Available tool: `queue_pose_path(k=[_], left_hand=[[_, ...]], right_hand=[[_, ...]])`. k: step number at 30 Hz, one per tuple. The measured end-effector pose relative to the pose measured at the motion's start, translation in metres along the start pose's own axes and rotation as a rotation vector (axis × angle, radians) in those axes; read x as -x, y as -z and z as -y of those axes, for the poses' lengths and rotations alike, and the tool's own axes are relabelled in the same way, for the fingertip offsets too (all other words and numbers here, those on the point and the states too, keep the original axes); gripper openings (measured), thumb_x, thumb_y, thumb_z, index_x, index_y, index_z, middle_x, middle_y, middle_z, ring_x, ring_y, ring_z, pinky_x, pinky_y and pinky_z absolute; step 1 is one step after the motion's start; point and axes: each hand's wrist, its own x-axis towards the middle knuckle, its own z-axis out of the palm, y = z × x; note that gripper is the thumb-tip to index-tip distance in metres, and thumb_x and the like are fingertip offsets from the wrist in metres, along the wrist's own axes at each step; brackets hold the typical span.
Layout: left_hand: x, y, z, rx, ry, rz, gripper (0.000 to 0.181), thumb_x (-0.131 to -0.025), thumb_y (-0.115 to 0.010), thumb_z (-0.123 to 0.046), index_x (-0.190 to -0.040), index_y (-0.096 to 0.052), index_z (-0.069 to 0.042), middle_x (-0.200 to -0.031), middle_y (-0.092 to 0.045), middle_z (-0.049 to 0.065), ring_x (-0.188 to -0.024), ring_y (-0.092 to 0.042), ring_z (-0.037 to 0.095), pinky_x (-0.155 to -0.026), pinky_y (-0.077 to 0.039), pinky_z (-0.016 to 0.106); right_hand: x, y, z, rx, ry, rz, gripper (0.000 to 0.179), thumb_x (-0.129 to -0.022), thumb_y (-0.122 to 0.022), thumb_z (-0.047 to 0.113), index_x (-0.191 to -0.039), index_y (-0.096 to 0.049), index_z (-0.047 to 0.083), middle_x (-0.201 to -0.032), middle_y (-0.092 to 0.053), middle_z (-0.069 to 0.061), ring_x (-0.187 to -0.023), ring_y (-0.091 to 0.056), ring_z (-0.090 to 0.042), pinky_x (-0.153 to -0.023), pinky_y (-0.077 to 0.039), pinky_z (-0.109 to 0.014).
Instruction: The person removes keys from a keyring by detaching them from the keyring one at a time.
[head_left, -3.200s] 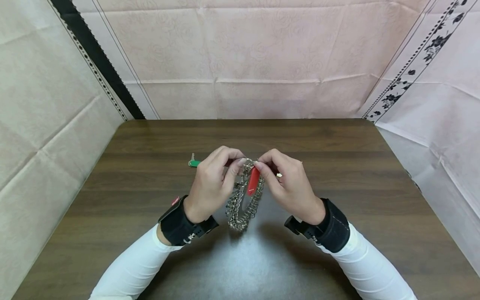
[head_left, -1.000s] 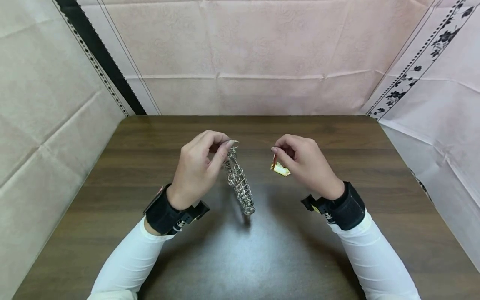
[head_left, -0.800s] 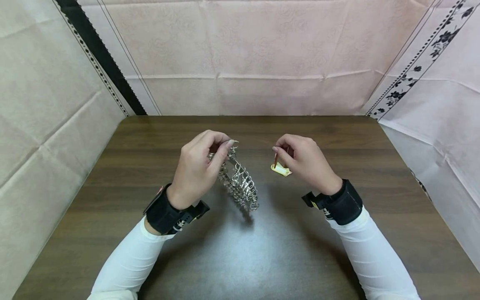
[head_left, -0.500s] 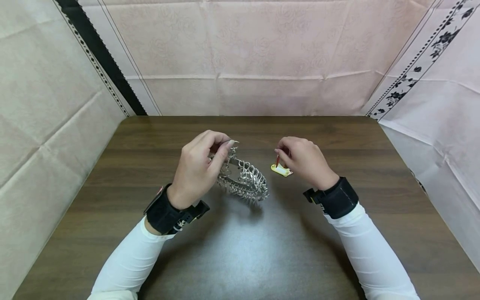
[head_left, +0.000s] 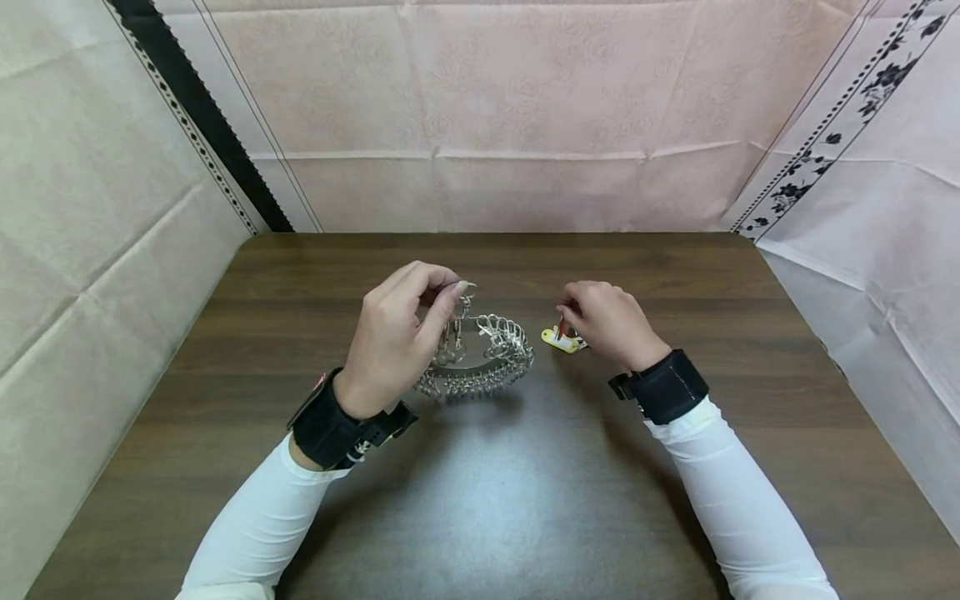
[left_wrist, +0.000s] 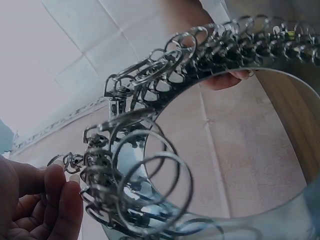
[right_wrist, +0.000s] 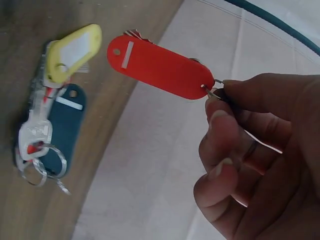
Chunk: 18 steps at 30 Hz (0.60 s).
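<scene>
My left hand pinches a small ring at the upper end of a metal hoop crowded with key rings. The hoop hangs slanting close over the table. In the left wrist view, thumb and fingers of the left hand meet at that ring, and large loops stand off the hoop. To the right, my right hand pinches the metal ring of a red key tag. The tag hangs over a yellow key tag on the table. Silver keys and a dark teal tag lie beside it.
The brown wooden table ends at a pale cloth backdrop, with more cloth along both sides. Black bands wrap both wrists.
Both hands were together at the hoop; the right has since moved right with the red tag, then sunk toward the yellow one. The hoop has swung from hanging steeply to lying flatter.
</scene>
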Motion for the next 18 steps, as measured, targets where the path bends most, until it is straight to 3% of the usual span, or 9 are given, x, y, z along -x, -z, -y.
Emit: queue_pose_path(k=[9, 18], left_hand=[[0.000, -0.002, 0.001, 0.001, -0.007, 0.004, 0.010, -0.092, -0.061, -0.011, -0.093, -0.062, -0.001, -0.079, -0.055, 0.003, -0.070, -0.048, 0.009, -0.060, -0.042, 0.023], [0.000, -0.002, 0.001, -0.011, -0.007, 0.012, 0.012, -0.094, -0.059, -0.014, -0.094, -0.063, -0.002, -0.080, -0.056, 0.002, -0.071, -0.048, 0.008, -0.060, -0.042, 0.022]], right_hand=[[-0.002, -0.014, -0.005, -0.004, -0.008, 0.068, 0.011, -0.092, -0.061, 0.018, -0.086, -0.068, 0.012, -0.076, -0.062, 0.000, -0.065, -0.053, -0.014, -0.056, -0.045, -0.033], [-0.001, -0.013, -0.011, 0.053, -0.023, 0.092, 0.014, -0.092, -0.056, 0.014, -0.080, -0.062, 0.014, -0.071, -0.058, 0.001, -0.061, -0.051, -0.014, -0.054, -0.043, -0.035]])
